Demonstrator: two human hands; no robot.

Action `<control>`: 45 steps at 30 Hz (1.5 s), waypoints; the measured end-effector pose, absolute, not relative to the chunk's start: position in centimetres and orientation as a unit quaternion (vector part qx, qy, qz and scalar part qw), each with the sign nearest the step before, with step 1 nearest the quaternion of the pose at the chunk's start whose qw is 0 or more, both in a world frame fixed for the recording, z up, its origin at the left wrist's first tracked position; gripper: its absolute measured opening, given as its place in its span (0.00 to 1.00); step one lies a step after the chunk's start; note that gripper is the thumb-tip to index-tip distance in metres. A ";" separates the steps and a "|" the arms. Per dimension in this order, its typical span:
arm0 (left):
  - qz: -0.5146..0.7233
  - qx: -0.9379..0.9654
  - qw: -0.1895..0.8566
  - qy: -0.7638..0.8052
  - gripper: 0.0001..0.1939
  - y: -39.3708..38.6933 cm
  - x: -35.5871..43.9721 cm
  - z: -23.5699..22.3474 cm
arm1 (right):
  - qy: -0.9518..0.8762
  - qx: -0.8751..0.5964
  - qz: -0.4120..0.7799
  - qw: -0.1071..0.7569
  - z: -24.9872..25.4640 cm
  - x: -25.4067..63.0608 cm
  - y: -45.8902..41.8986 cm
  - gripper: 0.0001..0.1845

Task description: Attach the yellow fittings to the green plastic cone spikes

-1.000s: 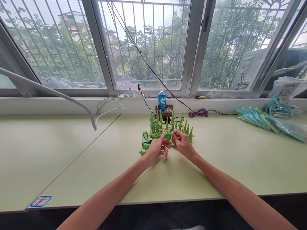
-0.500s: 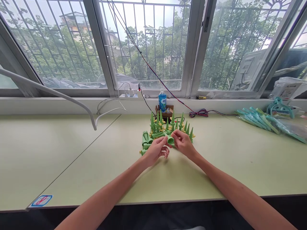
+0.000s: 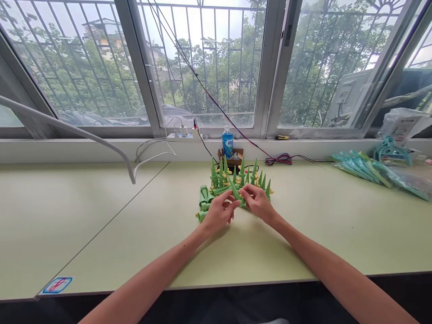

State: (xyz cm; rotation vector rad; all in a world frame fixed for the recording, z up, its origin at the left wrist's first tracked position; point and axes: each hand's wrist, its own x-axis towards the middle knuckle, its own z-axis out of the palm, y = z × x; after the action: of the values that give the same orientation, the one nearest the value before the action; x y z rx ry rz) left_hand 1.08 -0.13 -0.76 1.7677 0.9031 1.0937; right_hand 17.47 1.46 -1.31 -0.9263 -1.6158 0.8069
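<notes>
Between both hands is a green plastic watering spike, its pointed end up and leaning left. My left hand is closed, with thumb and fingers at the spike's lower part. My right hand pinches the spike's side from the right; its fingertips hide what they touch there. Just behind the hands, several more green spikes with yellow valves stand point up. To the left of my left hand lie other green spikes, some partly hidden by the hand.
A bottle of blue liquid stands by a small cardboard box near the sill. A coiled cable lies to its right. Bagged teal plastic items lie at the far right. A white cable hangs at left above the table.
The held spike has turned: its round open end faced me before, and now its point stands up. My left fingers have shifted around its lower part; my right hand has barely moved.
</notes>
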 end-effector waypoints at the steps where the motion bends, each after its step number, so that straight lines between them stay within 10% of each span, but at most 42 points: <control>1: 0.439 0.714 0.405 0.366 0.17 -0.2 1.1 -0.8 | -0.674 -0.387 0.341 0.529 -1.3 17.5 1.5 0.19; 22: 0.423 0.831 0.141 0.333 0.13 0.2 0.3 -0.7 | -0.625 -0.372 0.423 0.541 -1.0 17.2 1.2 0.18; 45: 0.491 0.634 0.486 0.348 0.18 0.4 1.1 -0.8 | -0.682 -0.355 0.376 0.518 -1.4 17.3 1.3 0.16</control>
State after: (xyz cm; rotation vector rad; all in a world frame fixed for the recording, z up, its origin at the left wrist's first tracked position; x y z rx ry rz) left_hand 1.06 0.36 -0.84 1.5421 0.8462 1.1960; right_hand 17.30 1.26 -1.37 -0.8509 -1.6357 0.9014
